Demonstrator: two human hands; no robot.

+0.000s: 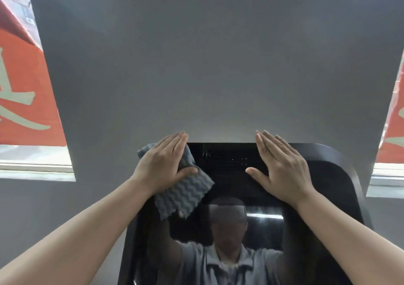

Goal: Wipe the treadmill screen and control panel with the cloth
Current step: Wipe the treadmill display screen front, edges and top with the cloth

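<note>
Head view: one wide-angle look forward and down along both bare forearms.
Left hand: the left hand (162,164) is lying flat with fingers together and straight, pressing the grey wavy-textured cleaning cloth (185,194) against the upper left corner of the screen; its thumb is resting across the cloth's top fold.
Cloth: it is spilling out below and to the right of the palm, and a small bunched corner is poking out past the hand's left side, beyond the screen's left edge.
Right hand: the right hand (281,168) is spread flat and empty, fingers together, thumb stretched out toward the centre, pressing on the upper right part of the screen.
Screen: the glossy black treadmill screen with rounded corners (236,188) is filling the lower middle of the view and reflecting a person in a pale collared shirt; both sets of fingertips are reaching just over its top edge.
Frame: the black surround (341,175) is curving down the right side, wider than the glass itself.
Open room: a bare band of glass is lying between the two thumbs, and the whole lower screen is sitting uncovered beneath the wrists.
Background: a plain grey wall panel (207,65) is rising directly behind the top edge; on either side, windows are showing an orange banner with pale lettering (24,101).
Control panel: it cannot be told apart from the screen here.
</note>
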